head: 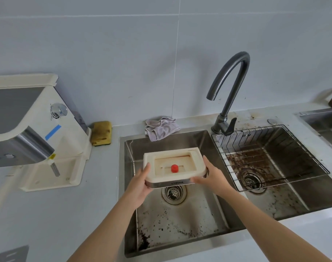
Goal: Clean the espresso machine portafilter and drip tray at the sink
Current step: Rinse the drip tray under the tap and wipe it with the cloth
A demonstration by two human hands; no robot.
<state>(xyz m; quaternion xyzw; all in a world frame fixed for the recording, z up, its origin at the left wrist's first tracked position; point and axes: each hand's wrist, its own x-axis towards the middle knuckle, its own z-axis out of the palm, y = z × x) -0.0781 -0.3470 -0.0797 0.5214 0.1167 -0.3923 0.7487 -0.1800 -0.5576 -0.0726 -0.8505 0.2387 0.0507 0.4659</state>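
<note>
I hold the cream drip tray (pixel 196 159) level over the left sink basin (pixel 180 220). It has a steel front strip and a red float knob (pixel 174 168) in its recessed middle. My left hand (pixel 140 186) grips its left end, thumb on the rim. My right hand (pixel 210 176) grips its right end. The cream and steel espresso machine (pixel 29 125) stands on the counter at the left, its base bare where a tray fits. No portafilter is in view.
A grey gooseneck faucet (pixel 229 87) rises between the two basins. The right basin (pixel 293 186) holds a wire rack (pixel 271 157) and brown coffee residue. A yellow sponge (pixel 101 132) and a crumpled grey cloth (pixel 161 127) lie behind the left basin. Dark specks dot the left basin's floor.
</note>
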